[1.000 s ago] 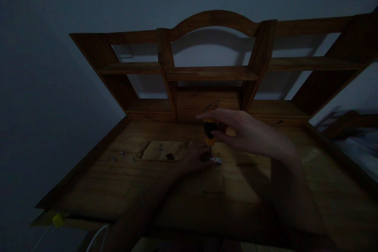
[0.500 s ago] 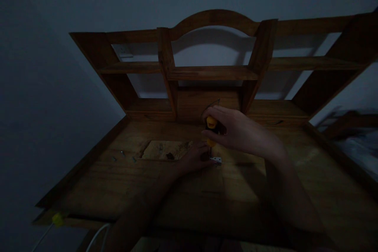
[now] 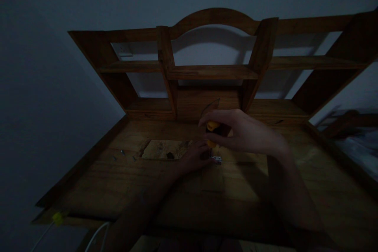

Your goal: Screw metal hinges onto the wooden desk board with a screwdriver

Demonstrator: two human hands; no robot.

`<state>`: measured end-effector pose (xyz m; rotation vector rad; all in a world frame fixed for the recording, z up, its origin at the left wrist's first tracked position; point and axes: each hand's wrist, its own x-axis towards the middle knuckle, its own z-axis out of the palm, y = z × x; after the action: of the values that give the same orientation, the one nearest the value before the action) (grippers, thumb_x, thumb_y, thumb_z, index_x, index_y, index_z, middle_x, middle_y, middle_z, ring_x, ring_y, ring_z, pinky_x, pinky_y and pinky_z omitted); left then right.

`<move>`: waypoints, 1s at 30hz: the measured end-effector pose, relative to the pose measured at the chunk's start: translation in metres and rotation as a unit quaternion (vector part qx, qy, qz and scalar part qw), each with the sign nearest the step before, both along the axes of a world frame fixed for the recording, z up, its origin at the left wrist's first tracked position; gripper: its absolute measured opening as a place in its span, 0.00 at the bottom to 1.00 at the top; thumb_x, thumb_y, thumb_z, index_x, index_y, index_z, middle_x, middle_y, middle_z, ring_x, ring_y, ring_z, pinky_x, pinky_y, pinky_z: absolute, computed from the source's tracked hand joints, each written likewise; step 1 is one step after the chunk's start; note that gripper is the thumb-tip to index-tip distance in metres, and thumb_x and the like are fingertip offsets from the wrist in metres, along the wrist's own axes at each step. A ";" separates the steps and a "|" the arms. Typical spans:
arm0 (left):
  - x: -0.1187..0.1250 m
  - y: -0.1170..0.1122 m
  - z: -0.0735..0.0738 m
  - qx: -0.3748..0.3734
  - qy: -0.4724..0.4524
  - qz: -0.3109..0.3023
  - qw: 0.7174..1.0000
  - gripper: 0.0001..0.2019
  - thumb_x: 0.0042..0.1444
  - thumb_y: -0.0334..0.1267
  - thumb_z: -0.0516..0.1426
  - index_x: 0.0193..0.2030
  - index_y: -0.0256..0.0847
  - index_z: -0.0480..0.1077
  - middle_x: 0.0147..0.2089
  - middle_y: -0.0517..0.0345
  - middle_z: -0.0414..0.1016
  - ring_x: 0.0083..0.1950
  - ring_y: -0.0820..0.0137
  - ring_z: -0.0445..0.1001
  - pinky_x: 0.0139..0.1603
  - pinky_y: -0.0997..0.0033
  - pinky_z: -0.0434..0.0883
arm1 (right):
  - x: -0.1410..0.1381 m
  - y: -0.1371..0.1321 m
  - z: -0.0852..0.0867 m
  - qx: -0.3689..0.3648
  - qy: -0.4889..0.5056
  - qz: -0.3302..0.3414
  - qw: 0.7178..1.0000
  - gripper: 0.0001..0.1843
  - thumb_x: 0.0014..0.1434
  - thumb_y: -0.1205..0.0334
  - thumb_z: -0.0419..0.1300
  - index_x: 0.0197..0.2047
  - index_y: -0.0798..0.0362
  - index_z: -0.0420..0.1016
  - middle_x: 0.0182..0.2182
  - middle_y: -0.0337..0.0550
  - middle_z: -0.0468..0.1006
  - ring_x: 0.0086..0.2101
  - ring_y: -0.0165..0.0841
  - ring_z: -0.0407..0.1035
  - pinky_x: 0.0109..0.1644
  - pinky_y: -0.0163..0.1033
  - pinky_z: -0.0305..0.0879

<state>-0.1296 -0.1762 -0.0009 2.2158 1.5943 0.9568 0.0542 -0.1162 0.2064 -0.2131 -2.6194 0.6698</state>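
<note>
While your nearer left hand (image 3: 194, 155) is curling, grip unclear, at the left end of the slim silver metal bracket (image 3: 217, 160), your right hand (image 3: 240, 130) is clasping the yellow-and-black screwdriver (image 3: 212, 126) upright above it.

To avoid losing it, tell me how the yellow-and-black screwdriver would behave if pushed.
The screwdriver is probably stiff, given its slim shaft. Laid down, its rounded handle might roll, likely curving, being thicker than the shaft.
</note>
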 end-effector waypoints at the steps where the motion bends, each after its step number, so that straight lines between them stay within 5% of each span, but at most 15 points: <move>1: 0.000 0.001 -0.001 0.005 0.003 0.009 1.000 0.17 0.58 0.54 0.61 0.45 0.44 0.75 0.54 0.52 0.73 0.59 0.57 0.68 0.60 0.57 0.67 | 0.002 0.001 0.001 -0.004 -0.006 0.000 1.000 0.13 0.60 0.64 0.60 0.49 0.48 0.76 0.40 0.39 0.80 0.38 0.33 0.73 0.41 0.36 0.65; 8: -0.006 0.005 -0.013 0.024 0.024 0.005 0.999 0.20 0.56 0.55 0.63 0.48 0.44 0.75 0.55 0.52 0.73 0.58 0.58 0.69 0.59 0.57 0.67 | 0.008 0.001 0.001 -0.004 -0.027 -0.019 0.999 0.16 0.61 0.63 0.60 0.53 0.48 0.73 0.35 0.37 0.79 0.33 0.31 0.72 0.35 0.34 0.62; 12: -0.007 0.003 -0.012 0.003 0.029 0.016 0.999 0.20 0.55 0.55 0.63 0.47 0.43 0.76 0.57 0.51 0.72 0.60 0.56 0.68 0.60 0.56 0.67 | 0.005 0.001 -0.002 0.032 -0.021 -0.065 0.997 0.10 0.62 0.55 0.62 0.45 0.49 0.74 0.30 0.36 0.76 0.29 0.29 0.69 0.32 0.35 0.58; 15: -0.006 0.002 -0.010 -0.005 0.017 0.013 1.000 0.20 0.55 0.54 0.63 0.49 0.45 0.75 0.57 0.52 0.72 0.60 0.57 0.68 0.61 0.56 0.67 | 0.001 0.003 -0.005 0.071 -0.013 -0.122 0.990 0.14 0.63 0.48 0.61 0.37 0.50 0.73 0.27 0.37 0.74 0.28 0.30 0.67 0.32 0.36 0.56; 24: -0.004 0.002 -0.006 0.006 0.011 0.005 1.000 0.20 0.57 0.55 0.61 0.47 0.43 0.75 0.54 0.51 0.73 0.57 0.58 0.69 0.58 0.57 0.68 | 0.004 -0.002 -0.003 0.046 0.012 -0.037 0.998 0.12 0.64 0.62 0.59 0.51 0.48 0.72 0.39 0.38 0.78 0.34 0.31 0.70 0.39 0.36 0.61; 30: -0.001 0.001 0.000 -0.004 0.014 0.012 1.000 0.19 0.57 0.56 0.61 0.42 0.42 0.75 0.50 0.52 0.74 0.55 0.58 0.70 0.57 0.57 0.68 | -0.002 0.002 -0.010 0.076 0.012 -0.114 0.990 0.10 0.65 0.54 0.59 0.45 0.48 0.74 0.38 0.41 0.78 0.36 0.34 0.71 0.40 0.38 0.63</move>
<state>-0.1301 -0.1748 -0.0014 2.2187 1.6367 0.9277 0.0525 -0.1139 0.1964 -0.4458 -2.5562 0.3897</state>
